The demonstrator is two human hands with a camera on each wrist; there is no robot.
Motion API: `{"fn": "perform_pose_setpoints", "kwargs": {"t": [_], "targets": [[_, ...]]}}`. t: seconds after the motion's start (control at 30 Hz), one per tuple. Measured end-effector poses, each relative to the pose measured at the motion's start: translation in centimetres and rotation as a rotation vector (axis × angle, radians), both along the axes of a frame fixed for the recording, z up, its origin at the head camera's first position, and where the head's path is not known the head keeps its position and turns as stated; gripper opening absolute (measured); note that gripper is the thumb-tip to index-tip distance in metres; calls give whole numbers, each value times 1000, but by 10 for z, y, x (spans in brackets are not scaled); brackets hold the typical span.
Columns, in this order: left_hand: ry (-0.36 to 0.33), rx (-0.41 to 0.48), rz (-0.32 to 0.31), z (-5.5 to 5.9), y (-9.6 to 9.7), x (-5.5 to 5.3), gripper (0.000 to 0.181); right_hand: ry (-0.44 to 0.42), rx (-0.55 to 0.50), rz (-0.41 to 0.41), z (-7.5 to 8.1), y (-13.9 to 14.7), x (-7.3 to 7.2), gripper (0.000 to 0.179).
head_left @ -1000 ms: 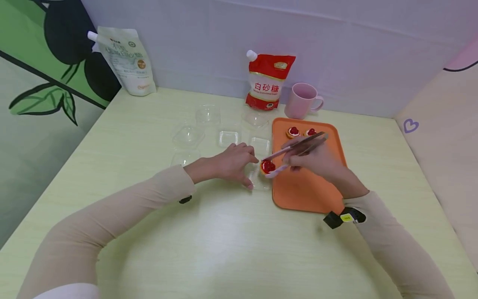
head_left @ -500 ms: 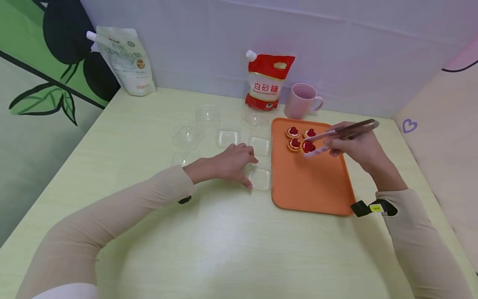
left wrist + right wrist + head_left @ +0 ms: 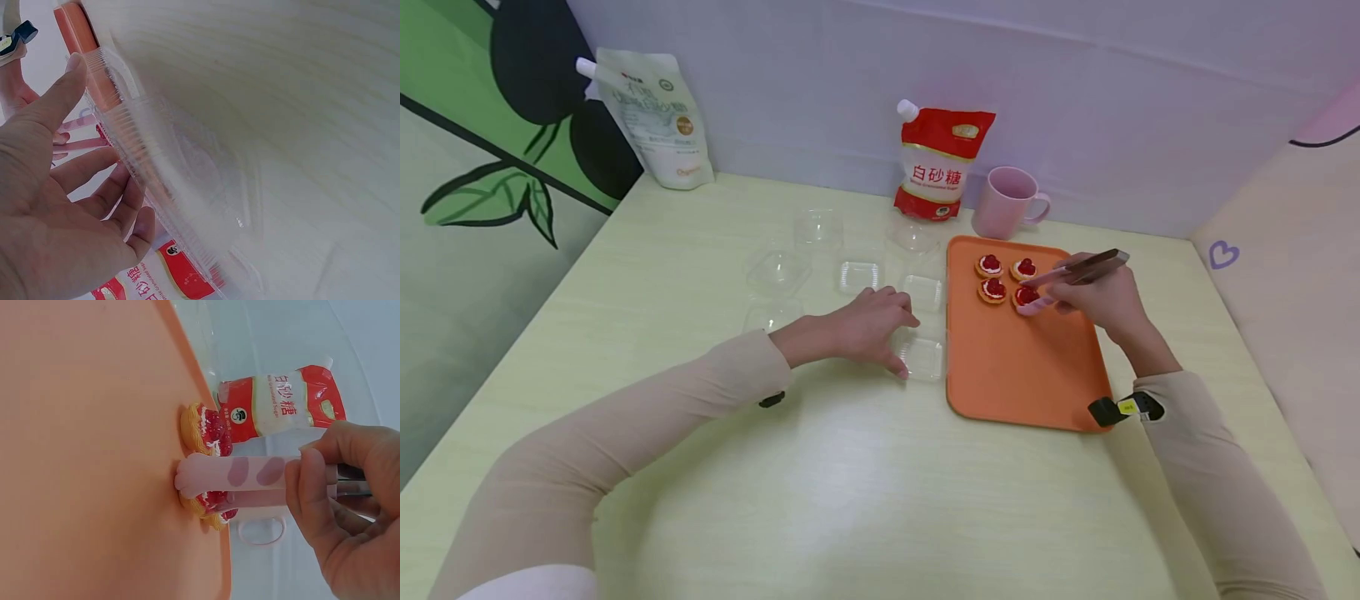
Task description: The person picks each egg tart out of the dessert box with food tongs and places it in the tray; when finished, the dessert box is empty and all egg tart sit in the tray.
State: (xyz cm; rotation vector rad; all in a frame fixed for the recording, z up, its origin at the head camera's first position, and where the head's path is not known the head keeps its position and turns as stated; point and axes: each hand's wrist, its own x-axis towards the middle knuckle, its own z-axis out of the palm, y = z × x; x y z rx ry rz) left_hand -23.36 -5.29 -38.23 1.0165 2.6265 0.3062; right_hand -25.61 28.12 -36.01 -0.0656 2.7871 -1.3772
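Observation:
My right hand [image 3: 1108, 296] grips a pair of tongs with pink arms [image 3: 256, 474] and a metal back end. Their tips stand around the front right berry tart [image 3: 1025, 297] on the orange tray [image 3: 1015, 375]. Several such tarts with red berries and white cream sit together at the tray's back left, including a front left one [image 3: 992, 290]. My left hand [image 3: 867, 323] holds a clear plastic container [image 3: 923, 360] left of the tray. In the left wrist view its thumb is at one corner of the container's ridged rim [image 3: 128, 153], the fingers further along that side.
More clear plastic containers and lids, such as one square base [image 3: 859, 277] and a domed piece [image 3: 778, 272], stand left of the tray. Behind are a red sugar pouch [image 3: 934, 175], a pink mug [image 3: 1003, 204] and a pale pouch [image 3: 658, 125] in the corner.
A second ago the tongs held a tart over the container by my left hand. My right hand has since moved right, with that tart now on the tray. The left hand stays put.

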Motion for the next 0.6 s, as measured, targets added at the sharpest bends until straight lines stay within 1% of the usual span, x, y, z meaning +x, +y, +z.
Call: {"fn": "perform_pose_setpoints", "kwargs": {"t": [0.2,0.37,0.6], "targets": [[5,-2,-7,0,0,0,77,34,13,4,4,-2,0,40],[6,4,-12,1,0,0,76,67,20,4,8,-1,4,40],[13,11,-12,0,0,1,76,76,29,3,8,0,5,39]]}}
